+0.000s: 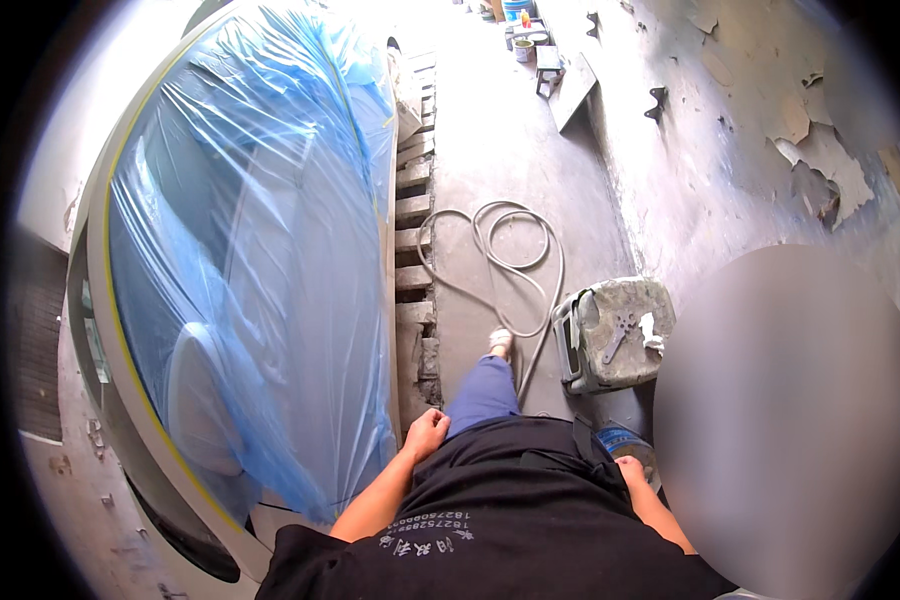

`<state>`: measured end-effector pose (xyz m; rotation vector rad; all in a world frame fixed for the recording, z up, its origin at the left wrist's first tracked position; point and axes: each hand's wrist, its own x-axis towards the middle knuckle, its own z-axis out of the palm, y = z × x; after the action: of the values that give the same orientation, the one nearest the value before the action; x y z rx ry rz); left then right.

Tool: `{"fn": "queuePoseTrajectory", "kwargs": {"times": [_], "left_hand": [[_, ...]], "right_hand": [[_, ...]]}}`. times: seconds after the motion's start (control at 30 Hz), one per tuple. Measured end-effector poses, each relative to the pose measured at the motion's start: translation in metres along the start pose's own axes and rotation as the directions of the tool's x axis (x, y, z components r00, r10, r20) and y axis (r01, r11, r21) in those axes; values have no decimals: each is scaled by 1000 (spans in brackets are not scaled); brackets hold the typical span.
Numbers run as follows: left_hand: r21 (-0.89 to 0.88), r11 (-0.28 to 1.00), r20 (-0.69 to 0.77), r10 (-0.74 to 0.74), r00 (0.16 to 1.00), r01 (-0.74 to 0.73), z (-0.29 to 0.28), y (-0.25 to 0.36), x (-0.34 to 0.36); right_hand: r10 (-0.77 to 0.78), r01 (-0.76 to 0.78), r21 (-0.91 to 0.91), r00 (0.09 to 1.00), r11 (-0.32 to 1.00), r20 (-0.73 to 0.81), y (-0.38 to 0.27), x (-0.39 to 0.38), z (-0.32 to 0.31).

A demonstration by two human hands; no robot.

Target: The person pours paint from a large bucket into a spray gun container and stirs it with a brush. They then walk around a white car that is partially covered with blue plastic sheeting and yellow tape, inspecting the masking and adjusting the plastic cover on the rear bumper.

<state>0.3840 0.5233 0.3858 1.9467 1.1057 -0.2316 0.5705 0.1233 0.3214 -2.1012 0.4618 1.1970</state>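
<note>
Hands low at your sides, beside your shirt (530,500).
Your left hand (427,433) curls near the right edge of the blue film (315,250); your right hand (631,468) is near the blue bucket (620,437), below the stool's (602,365) lower edge. I cannot tell whether either grips anything.

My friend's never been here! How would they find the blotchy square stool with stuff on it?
Start at the big, clear blue plastic sheet on the left. Go right, past the thin, pale grey, looped hose, to the blotchy, rounded-square stool. Unlike the hose, it is boxy, and it carries a flat grey piece and a crumpled white scrap.
</note>
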Motion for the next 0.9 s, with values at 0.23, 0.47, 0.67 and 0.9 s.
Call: {"fn": "queuePoseTrajectory", "kwargs": {"times": [0.23, 0.47, 0.67, 0.9], "left_hand": [[47, 999, 104, -2, 995, -3, -13, -10, 52], [203, 979, 182, -58, 982, 20, -44, 17, 124], [95, 983, 137, -167, 976, 154, -97, 27, 198], [46, 978, 182, -207, 961, 202, -145, 37, 261]], "right_hand": [[-97, 100, 46, 993, 994, -75, -16, 37, 25], [-50, 46, -36, 990, 998, -134, -70, 36, 43], [-5, 6, -119, 1000, 993, 7, -34, 107, 73], [-180, 148, -286, 980, 947, -90, -318, 95, 95]]}}
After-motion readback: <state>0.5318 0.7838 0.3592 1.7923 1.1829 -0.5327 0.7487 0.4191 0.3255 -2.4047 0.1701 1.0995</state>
